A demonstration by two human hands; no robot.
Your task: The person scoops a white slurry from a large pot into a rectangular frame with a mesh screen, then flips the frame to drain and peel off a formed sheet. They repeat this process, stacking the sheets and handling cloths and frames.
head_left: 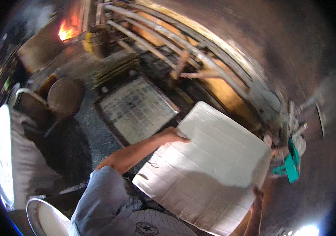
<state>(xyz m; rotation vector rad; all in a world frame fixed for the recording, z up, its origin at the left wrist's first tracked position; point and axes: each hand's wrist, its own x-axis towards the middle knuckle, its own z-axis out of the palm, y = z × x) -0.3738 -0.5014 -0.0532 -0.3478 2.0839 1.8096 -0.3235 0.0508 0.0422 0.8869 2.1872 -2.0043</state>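
Note:
A broad, off-white square slab (pixel 215 157), marked with faint grid lines, is tilted in front of my body. My left hand (pixel 172 136) grips its upper left edge, thumb lying on the top face and the other fingers hidden beneath. On the right edge, my right hand (pixel 257 196) is closed around the side, partly hidden by the slab. A small dark, ragged patch marks the slab's left corner. Beyond my left forearm lies a square frame (pixel 136 108) with a pale, grid-patterned surface, low down and separate from the slab.
A fire (pixel 66 31) burns at the far left. Wooden poles (pixel 168 33) run along the back. A round-topped stool (pixel 65 96) stands at left, with a large pale round vessel (pixel 2 153) nearer. A metal basin (pixel 48 216) is at lower left; a green strap (pixel 291 163) hangs at right.

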